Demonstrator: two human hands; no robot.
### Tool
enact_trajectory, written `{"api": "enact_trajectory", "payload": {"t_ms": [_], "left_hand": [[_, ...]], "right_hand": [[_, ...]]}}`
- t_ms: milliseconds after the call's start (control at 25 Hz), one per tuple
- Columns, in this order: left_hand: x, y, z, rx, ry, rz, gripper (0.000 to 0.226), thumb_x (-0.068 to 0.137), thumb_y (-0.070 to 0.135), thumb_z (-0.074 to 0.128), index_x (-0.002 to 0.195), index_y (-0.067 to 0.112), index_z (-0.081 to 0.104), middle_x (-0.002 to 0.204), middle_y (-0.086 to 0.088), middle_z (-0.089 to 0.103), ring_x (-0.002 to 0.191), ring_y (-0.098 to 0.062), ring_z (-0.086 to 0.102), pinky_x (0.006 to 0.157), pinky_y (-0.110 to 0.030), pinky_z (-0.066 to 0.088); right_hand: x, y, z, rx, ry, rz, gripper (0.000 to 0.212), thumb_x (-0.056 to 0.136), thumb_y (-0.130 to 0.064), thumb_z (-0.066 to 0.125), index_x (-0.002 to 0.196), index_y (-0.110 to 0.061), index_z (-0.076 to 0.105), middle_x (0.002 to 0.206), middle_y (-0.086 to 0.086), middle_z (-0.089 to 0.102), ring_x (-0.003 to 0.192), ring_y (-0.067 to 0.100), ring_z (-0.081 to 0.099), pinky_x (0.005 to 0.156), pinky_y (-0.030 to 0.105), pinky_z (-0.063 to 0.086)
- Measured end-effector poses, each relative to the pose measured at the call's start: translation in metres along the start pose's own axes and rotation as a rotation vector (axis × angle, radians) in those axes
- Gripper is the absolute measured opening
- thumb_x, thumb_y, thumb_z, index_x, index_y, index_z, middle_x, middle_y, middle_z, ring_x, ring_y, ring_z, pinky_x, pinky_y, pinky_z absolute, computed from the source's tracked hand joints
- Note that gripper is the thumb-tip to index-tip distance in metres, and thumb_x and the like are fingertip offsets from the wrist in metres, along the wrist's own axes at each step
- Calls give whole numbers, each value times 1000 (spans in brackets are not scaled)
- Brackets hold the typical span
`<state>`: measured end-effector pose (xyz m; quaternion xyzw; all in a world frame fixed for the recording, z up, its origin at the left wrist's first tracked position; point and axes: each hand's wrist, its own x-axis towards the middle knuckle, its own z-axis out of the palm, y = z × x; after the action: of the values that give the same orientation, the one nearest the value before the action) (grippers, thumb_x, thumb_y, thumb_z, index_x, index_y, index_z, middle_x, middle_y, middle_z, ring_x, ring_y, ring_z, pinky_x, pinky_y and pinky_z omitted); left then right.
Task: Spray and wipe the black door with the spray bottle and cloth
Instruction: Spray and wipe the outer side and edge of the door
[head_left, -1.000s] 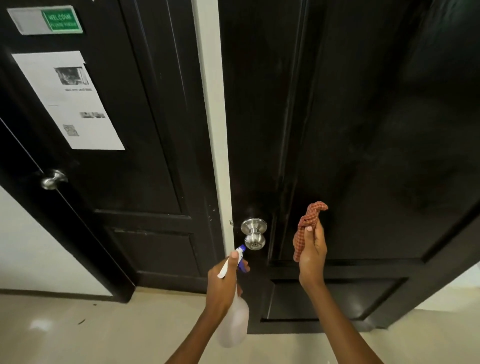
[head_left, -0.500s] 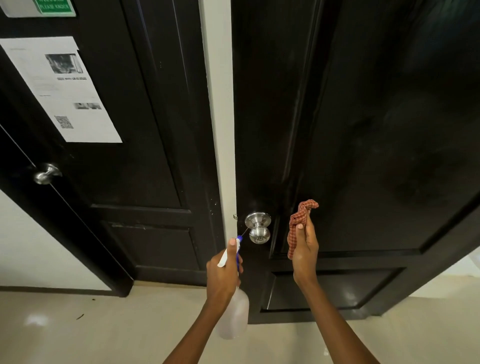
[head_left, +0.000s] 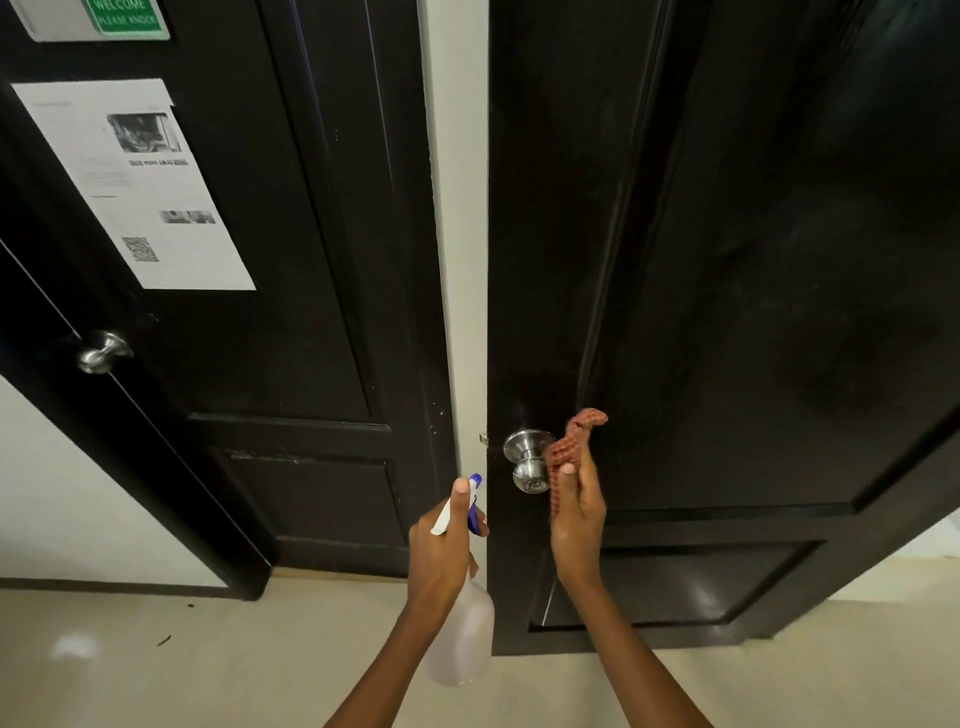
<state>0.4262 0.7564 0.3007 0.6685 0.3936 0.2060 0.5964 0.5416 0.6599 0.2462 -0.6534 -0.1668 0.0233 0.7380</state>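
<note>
The black door (head_left: 753, 270) fills the right half of the view, with a round metal knob (head_left: 527, 460) near its left edge. My left hand (head_left: 444, 556) grips a clear spray bottle (head_left: 462, 642) by its neck, thumb along the white and blue nozzle head, which points up toward the door's edge. My right hand (head_left: 576, 512) holds a bunched red checked cloth (head_left: 569, 447) upright, just right of the knob and close to the door's surface. Whether the cloth touches the door I cannot tell.
A second black door (head_left: 291, 260) stands to the left, past a white wall strip (head_left: 457, 234). It carries a taped paper notice (head_left: 135, 182), a green welcome sign (head_left: 124, 15) and its own knob (head_left: 101, 353). Pale tiled floor (head_left: 208, 665) lies below.
My right hand with the cloth has drifted left, closer to the knob. My left hand has lifted the bottle slightly, keeping its grip. The camera has tilted a little.
</note>
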Motion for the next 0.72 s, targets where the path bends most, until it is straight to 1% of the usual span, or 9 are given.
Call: {"api": "enact_trajectory", "payload": {"t_ms": [80, 120, 240, 280, 360, 480, 520, 600, 720], "left_hand": [[0, -6, -6, -3, 14, -1, 57, 86, 61, 35, 74, 14, 64, 76, -8, 66, 71, -19, 61, 59, -21, 44], [0, -9, -9, -2, 27, -6, 62, 82, 64, 33, 77, 12, 66, 78, -8, 67, 73, -19, 62, 61, -22, 45], [1, -16, -16, -11, 55, -49, 69, 79, 66, 33, 85, 8, 69, 82, -5, 69, 78, -20, 64, 70, -28, 49], [1, -17, -17, -14, 56, -59, 70, 79, 66, 33, 88, 7, 70, 83, -5, 69, 78, -20, 64, 75, -32, 50], [1, -15, -17, -11, 65, -71, 71, 78, 67, 33, 89, 7, 70, 84, -5, 69, 78, -20, 64, 78, -36, 51], [-1, -10, -14, -16, 64, -69, 70, 79, 66, 32, 87, 9, 70, 83, -4, 68, 77, -20, 63, 70, -28, 48], [-2, -8, -13, -16, 64, -64, 70, 78, 66, 32, 87, 8, 71, 83, -4, 68, 77, -20, 62, 66, -24, 46], [-3, -6, -13, -17, 57, -47, 70, 79, 65, 32, 87, 8, 71, 84, -4, 68, 77, -20, 62, 62, -21, 43], [-5, -8, -16, -23, 61, -51, 66, 86, 61, 33, 93, 7, 70, 88, -4, 68, 77, -18, 62, 69, -26, 44]], "right_hand": [[1, 8, 17, -200, -19, -35, 44, 104, -57, 42, 147, -62, 34, 156, -6, 47, 144, 17, 44, 115, 39, 43], [5, 16, 20, -354, -15, -119, 44, 104, -59, 39, 147, -60, 33, 157, -2, 46, 147, 22, 41, 115, 45, 44], [17, 40, 14, -798, -65, -547, 46, 106, -35, 44, 151, -29, 43, 154, 6, 51, 147, 34, 40, 114, 58, 40], [20, 39, 14, -911, -78, -645, 46, 103, -30, 46, 148, -24, 49, 151, 7, 54, 145, 37, 43, 115, 60, 37], [26, 33, 13, -1089, -188, -790, 43, 94, -30, 55, 135, -21, 64, 142, 7, 62, 137, 38, 51, 117, 61, 32], [40, 19, 5, -1316, -426, -965, 38, 87, -37, 65, 121, -23, 73, 131, 2, 68, 130, 30, 56, 119, 55, 26], [45, 17, 1, -1330, -443, -987, 37, 88, -38, 64, 121, -23, 73, 131, 1, 67, 130, 29, 55, 119, 54, 27], [45, 23, -4, -1271, -370, -954, 38, 92, -39, 57, 124, -23, 71, 134, 2, 65, 133, 29, 52, 119, 52, 28], [31, 36, -2, -1071, -155, -742, 40, 97, -36, 50, 129, -18, 67, 138, 5, 62, 135, 30, 48, 117, 47, 36]]}}
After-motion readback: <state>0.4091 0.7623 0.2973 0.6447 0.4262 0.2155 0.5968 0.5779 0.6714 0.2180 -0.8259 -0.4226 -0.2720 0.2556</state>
